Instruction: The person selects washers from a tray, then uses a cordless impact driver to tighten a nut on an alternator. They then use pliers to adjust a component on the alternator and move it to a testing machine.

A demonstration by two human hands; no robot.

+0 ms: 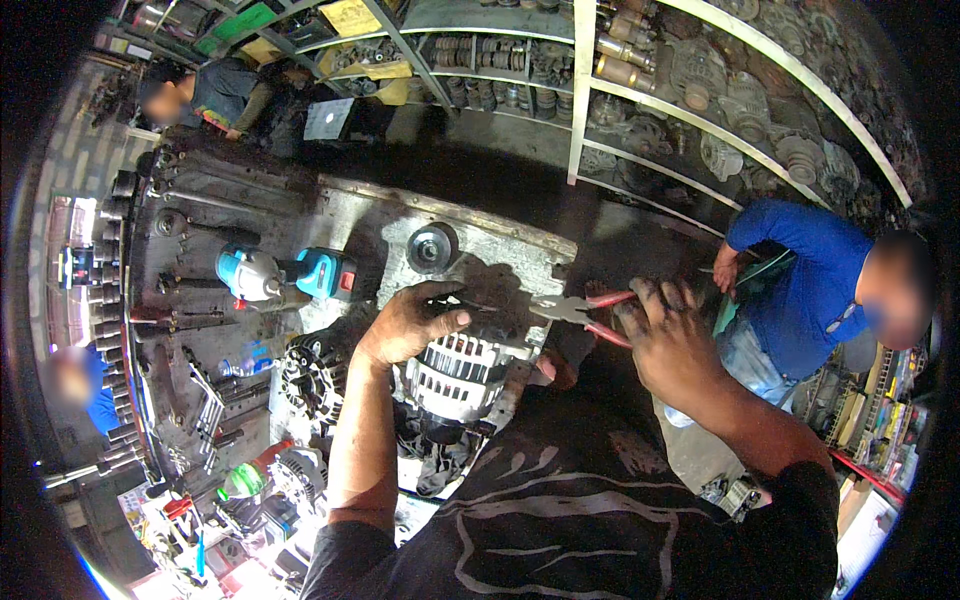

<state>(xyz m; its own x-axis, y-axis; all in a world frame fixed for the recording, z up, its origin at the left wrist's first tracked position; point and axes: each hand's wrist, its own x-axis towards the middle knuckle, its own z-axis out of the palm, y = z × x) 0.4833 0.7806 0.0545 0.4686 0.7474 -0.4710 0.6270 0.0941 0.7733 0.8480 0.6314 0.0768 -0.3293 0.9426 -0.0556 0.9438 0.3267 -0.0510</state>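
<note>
My right hand (660, 335) grips a pair of pliers (563, 309) by the red handles. The jaws point left and stand a little apart, with nothing plainly between them. My left hand (410, 325) is above an alternator (458, 378) with a silver, slotted housing. Its thumb and fingers come together around a small, dark, thin piece too unclear to name. The alternator stands on the metal-topped bench (385, 215), partly hidden by my left hand. Beyond it a round, dark pulley (432, 248) lies on the bench.
A teal cordless impact wrench (325, 273) lies left of my hand. Another alternator (312, 375), wrenches (208, 415) and a green-ended bottle (243, 481) are on the left. A person in blue (800, 290) is at the right, another (235, 100) at the far left. Shelves (580, 90) hold parts.
</note>
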